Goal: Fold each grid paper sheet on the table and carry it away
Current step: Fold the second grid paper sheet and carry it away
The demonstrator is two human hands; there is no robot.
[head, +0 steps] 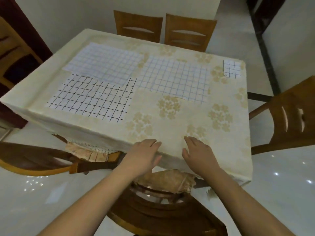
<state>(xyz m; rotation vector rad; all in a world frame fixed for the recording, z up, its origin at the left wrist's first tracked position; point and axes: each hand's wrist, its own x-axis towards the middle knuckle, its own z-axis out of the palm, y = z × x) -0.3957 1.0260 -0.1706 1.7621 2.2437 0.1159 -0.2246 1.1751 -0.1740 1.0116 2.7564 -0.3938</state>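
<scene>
A: Head view, and we're looking down at the surface (170,130) under its cream floral cloth; both hands sit at the near edge, holding nothing.

B: We see the left hand (143,155) palm down, fingers (153,143) together and extended, draped over the edge; the right hand (197,154) beside it, fingers (190,140) loosely spread and flat on the cloth; the two hands are near each other but apart.

A: And the paper? We count three flat sheets well beyond the hands; the black-lined grid sheet (90,99) at near left; the pale far-left grid sheet (105,63) behind it, its near corner lying over the black-lined one.

B: The blue-lined grid sheet (173,77) sits mid-surface, just beside those two; a small folded grid piece (231,68) rests at the far right corner, well apart from the rest.

A: Around it all we have wooden chairs (189,31) on the far side; another chair at right (289,120).
</scene>
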